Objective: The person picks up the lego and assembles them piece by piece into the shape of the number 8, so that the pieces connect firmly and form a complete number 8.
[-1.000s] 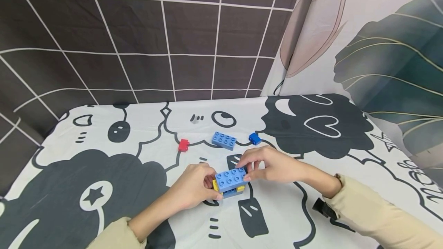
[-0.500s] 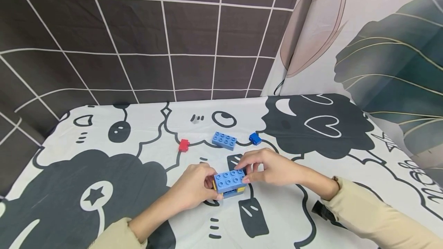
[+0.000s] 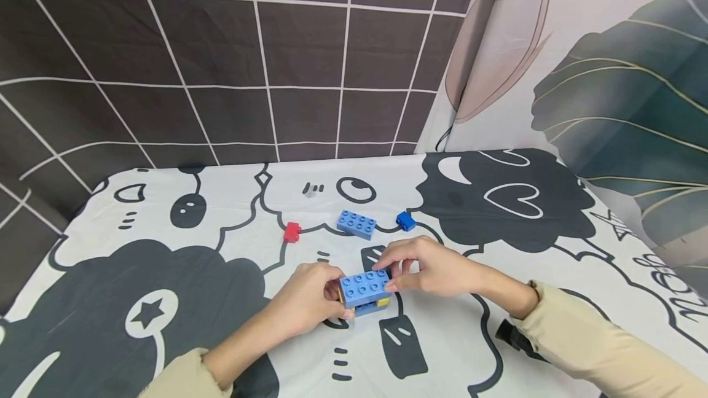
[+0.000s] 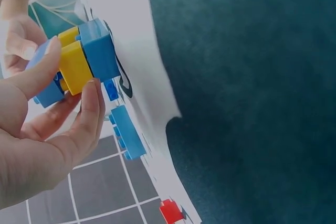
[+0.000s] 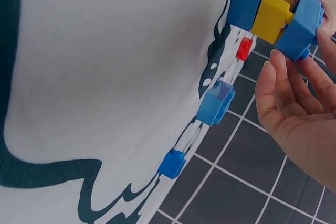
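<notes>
A small brick stack has a light blue brick at its base [image 5: 249,1], two yellow bricks [image 5: 271,18] in the middle and another light blue brick [image 3: 365,287] on top. In the right wrist view, yellow studs show in a gap under the top brick. My left hand [image 3: 308,300] grips the stack at its left end, its thumb at the near side. At the right end, my right hand [image 3: 428,265] pinches the top blue brick between thumb and fingers. Parts of the yellow bricks are hidden by the hands and the top brick in the head view.
Beyond the hands lie a red brick [image 3: 292,232], a loose light blue brick [image 3: 356,225] and a small dark blue brick [image 3: 406,221]. A patterned black-and-white cloth [image 3: 182,318] covers the table. A dark gridded curtain [image 3: 221,48] hangs behind it.
The top light blue brick has shifted slightly left on the yellow bricks, covering more of the left yellow one. Both hands keep their hold; the loose bricks stay put.
</notes>
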